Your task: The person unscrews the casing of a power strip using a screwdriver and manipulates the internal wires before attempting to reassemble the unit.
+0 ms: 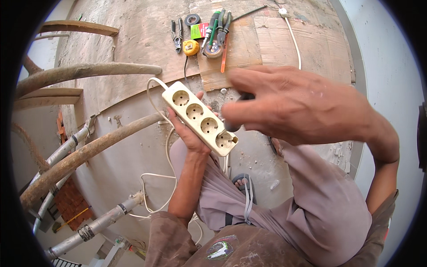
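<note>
My left hand (192, 139) is closed around a cream power strip (201, 117) from below. Its thumb lies along the near edge and its fingertips show at the far edge. The strip has a row of several round sockets and tilts down to the right. My right hand (307, 102), slightly blurred, grips what looks like a dark-handled screwdriver (232, 126). Most of the tool is hidden by the fingers; its tip reaches the lowest socket, whose rim looks broken on the right. A white cord (153, 91) leaves the strip's upper end.
On cardboard (284, 49) ahead lie pliers (177, 35), a yellow tape measure (191, 47), black tape (192, 19), a cutter with an orange handle (223, 55) and other tools. A white plug (283, 12) lies farther off. Wooden poles (93, 70) and metal pipes (102, 218) stand at left.
</note>
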`<state>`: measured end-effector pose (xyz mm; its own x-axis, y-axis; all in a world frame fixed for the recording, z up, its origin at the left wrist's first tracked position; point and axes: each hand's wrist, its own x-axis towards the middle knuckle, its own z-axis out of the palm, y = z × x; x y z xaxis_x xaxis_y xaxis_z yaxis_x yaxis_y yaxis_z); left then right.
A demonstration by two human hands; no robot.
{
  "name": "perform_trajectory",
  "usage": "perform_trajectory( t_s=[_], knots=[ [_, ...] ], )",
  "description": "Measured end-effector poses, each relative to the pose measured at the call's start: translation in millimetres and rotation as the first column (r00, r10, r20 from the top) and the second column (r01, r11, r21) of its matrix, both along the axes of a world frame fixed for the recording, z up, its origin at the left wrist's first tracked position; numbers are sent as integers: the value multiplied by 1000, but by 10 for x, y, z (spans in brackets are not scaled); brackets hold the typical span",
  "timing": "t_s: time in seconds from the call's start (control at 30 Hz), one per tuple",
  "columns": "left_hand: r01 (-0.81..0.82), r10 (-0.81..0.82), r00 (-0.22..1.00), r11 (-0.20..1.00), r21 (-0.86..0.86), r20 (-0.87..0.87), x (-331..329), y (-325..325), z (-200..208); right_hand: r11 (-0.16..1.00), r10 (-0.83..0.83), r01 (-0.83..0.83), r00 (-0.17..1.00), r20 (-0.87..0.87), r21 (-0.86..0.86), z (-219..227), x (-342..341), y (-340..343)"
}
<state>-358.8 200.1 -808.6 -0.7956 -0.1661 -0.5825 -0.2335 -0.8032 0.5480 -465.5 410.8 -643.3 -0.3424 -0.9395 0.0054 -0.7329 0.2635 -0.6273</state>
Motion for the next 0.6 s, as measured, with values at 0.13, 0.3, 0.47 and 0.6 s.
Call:
perform_trajectory(
  t_s=[0.13, 0.3, 0.47, 0.6],
  knots=[
    [-38, 39, 999, 996, 82, -16, -77, 97, 211, 995, 90, -84, 989, 117, -54, 78, -35, 2],
    [-16, 15, 1000, 997, 72, 16, -19, 66, 124, 991, -13, 16, 1000, -20, 131, 165, 48, -12],
    [70, -56, 995, 980, 185, -82, -42, 114, 156, 950, 121, -75, 983, 135, -303, -158, 45, 52],
    [18, -18, 1000, 1000, -14, 23, -4, 98, 114, 982, -114, 88, 982, 150, 170, 100, 36, 51]
  ],
)
